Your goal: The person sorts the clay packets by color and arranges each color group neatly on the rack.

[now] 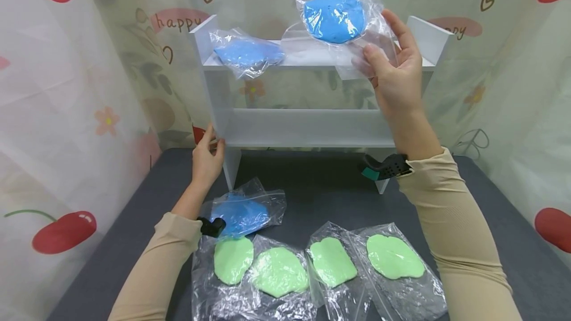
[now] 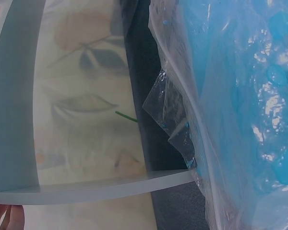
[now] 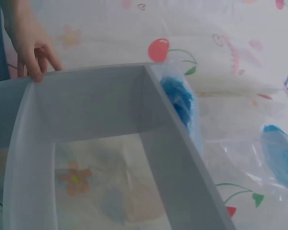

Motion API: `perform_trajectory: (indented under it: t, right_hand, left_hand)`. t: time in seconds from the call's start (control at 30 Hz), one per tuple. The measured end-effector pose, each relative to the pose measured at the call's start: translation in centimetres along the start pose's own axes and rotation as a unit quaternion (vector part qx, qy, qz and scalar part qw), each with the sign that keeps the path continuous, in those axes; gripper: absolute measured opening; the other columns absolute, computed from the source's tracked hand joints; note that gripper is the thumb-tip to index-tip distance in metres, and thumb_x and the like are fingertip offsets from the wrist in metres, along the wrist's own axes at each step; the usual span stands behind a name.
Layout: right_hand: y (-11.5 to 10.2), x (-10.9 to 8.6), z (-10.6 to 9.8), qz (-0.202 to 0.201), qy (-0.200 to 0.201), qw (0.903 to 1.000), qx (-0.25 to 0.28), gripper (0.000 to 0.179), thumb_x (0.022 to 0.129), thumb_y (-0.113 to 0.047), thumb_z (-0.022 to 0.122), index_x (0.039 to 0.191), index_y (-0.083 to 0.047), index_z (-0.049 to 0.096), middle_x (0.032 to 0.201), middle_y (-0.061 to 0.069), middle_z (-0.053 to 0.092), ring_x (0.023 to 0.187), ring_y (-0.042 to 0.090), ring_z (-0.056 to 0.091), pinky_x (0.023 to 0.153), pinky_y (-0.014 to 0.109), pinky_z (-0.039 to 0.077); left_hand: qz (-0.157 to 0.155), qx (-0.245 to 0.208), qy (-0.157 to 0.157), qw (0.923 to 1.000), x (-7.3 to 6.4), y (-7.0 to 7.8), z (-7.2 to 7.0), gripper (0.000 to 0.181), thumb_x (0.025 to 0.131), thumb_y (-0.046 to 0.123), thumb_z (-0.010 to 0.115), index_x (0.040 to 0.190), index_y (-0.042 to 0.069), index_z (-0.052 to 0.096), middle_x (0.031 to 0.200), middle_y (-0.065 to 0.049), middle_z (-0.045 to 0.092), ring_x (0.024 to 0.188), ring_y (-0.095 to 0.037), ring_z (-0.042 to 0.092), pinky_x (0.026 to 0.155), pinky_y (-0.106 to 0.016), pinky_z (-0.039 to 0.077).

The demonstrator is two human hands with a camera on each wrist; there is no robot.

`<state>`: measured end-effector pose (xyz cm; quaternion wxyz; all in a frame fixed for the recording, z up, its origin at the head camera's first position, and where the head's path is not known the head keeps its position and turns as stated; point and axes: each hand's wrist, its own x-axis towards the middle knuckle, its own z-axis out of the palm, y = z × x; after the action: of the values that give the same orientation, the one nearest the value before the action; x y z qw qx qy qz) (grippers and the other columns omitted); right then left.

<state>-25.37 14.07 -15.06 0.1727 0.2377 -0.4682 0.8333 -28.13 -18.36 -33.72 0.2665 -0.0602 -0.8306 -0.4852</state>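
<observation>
My right hand [image 1: 399,63] pinches the edge of a clear zip bag holding a flattened blue clay piece [image 1: 334,18], raised above the top shelf at its right half. My left hand [image 1: 207,159] touches the left side panel of the white shelf rack [image 1: 308,128], near the lower shelf; the right wrist view shows its fingers [image 3: 34,72] on the panel's edge. On the top shelf's left lies a second bagged blue clay piece [image 1: 250,53]. A third bagged blue clay piece [image 1: 241,213] is on the table by my left wrist, large in the left wrist view.
Several bagged green clay pieces [image 1: 280,271] lie in a row along the front of the dark table [image 1: 325,177]. A patterned cloth [image 1: 111,88] hangs behind and at both sides. A thin cable [image 1: 475,140] shows behind the rack's right side.
</observation>
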Motion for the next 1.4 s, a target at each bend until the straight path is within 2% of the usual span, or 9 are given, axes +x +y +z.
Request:
perform_trajectory:
  t: [0.13,0.27,0.43,0.5,0.67,0.87,0.97,1.2,1.4]
  right_hand:
    - [1.1,0.6,0.4,0.016,0.028,0.9989,-0.035,0.053,0.087,0.011,0.052,0.133,-0.015,0.048,0.13,0.009,0.043,0.103,0.02,0.053,0.067,0.02,0.055]
    - [2.2,1.0,0.8,0.023,0.047,0.997,-0.057,0.055,0.087,0.011,0.053,0.135,-0.014,0.046,0.119,0.009,0.049,0.082,0.015,0.054,0.059,0.016,0.05]
    - [3.0,1.2,1.2,0.047,0.04,0.9929,-0.102,0.059,0.085,0.008,0.057,0.139,-0.01,0.041,0.109,0.008,0.053,0.074,0.01,0.055,0.059,0.015,0.049]
    - [3.2,1.1,1.3,0.071,0.023,0.988,-0.135,0.061,0.086,0.003,0.059,0.142,-0.009,0.037,0.112,0.009,0.055,0.08,0.011,0.058,0.064,0.016,0.052]
    - [3.3,0.8,1.2,0.121,-0.031,0.9661,-0.226,0.066,0.09,-0.013,0.06,0.148,-0.012,0.028,0.117,0.009,0.055,0.095,0.011,0.057,0.071,0.017,0.054]
    - [3.4,0.9,1.3,0.116,-0.046,0.9523,-0.279,0.066,0.089,-0.013,0.061,0.147,-0.015,0.03,0.102,0.004,0.046,0.075,0.01,0.057,0.068,0.016,0.054]
    - [3.4,1.0,1.5,0.114,-0.04,0.9471,-0.297,0.067,0.088,-0.012,0.062,0.147,-0.016,0.03,0.103,0.004,0.046,0.073,0.01,0.058,0.068,0.016,0.055]
    - [3.9,1.3,1.8,0.108,-0.002,0.9511,-0.29,0.062,0.084,-0.009,0.066,0.136,-0.01,0.033,0.114,0.012,0.053,0.078,0.014,0.059,0.065,0.017,0.055]
    - [4.1,1.4,1.6,0.09,-0.001,0.9524,-0.291,0.057,0.083,-0.009,0.068,0.133,-0.004,0.042,0.114,0.011,0.051,0.079,0.012,0.061,0.063,0.016,0.055]
  left_hand:
    - [-0.003,0.001,-0.003,1.0,0.0,0.1,-0.1,0.057,0.096,0.01,0.048,0.148,0.016,0.028,0.132,-0.024,0.051,0.11,-0.042,0.058,0.091,-0.052,0.049]
    - [-0.002,0.002,-0.001,1.0,-0.1,-0.1,0.0,0.056,0.096,0.01,0.049,0.148,0.015,0.028,0.132,-0.024,0.051,0.109,-0.041,0.058,0.091,-0.052,0.049]
    - [-0.001,0.0,0.002,1.0,-0.1,-0.2,0.0,0.056,0.095,0.01,0.049,0.148,0.015,0.029,0.131,-0.024,0.051,0.109,-0.042,0.058,0.09,-0.052,0.049]
    - [-0.001,0.001,0.003,1.0,-0.1,-0.2,0.0,0.057,0.095,0.01,0.049,0.148,0.015,0.028,0.131,-0.024,0.051,0.109,-0.042,0.058,0.09,-0.052,0.049]
    - [-0.002,0.002,0.001,1.0,-0.1,0.0,0.0,0.057,0.096,0.01,0.049,0.148,0.015,0.028,0.132,-0.024,0.051,0.109,-0.042,0.058,0.091,-0.052,0.049]
    - [-0.001,0.004,0.001,1.0,-0.1,0.0,0.0,0.057,0.096,0.01,0.048,0.148,0.014,0.027,0.133,-0.024,0.05,0.109,-0.042,0.058,0.091,-0.052,0.049]
    - [0.0,0.004,0.002,1.0,-0.1,-0.1,0.0,0.056,0.096,0.01,0.048,0.148,0.014,0.027,0.133,-0.025,0.05,0.109,-0.042,0.058,0.091,-0.053,0.049]
    - [0.0,0.0,0.0,1.0,-0.1,0.0,0.0,0.056,0.096,0.011,0.049,0.148,0.015,0.028,0.131,-0.024,0.051,0.109,-0.041,0.058,0.091,-0.052,0.049]
    - [-0.001,-0.001,-0.004,1.0,-0.1,0.0,-0.1,0.056,0.096,0.012,0.048,0.148,0.016,0.027,0.131,-0.024,0.051,0.109,-0.041,0.058,0.091,-0.052,0.049]
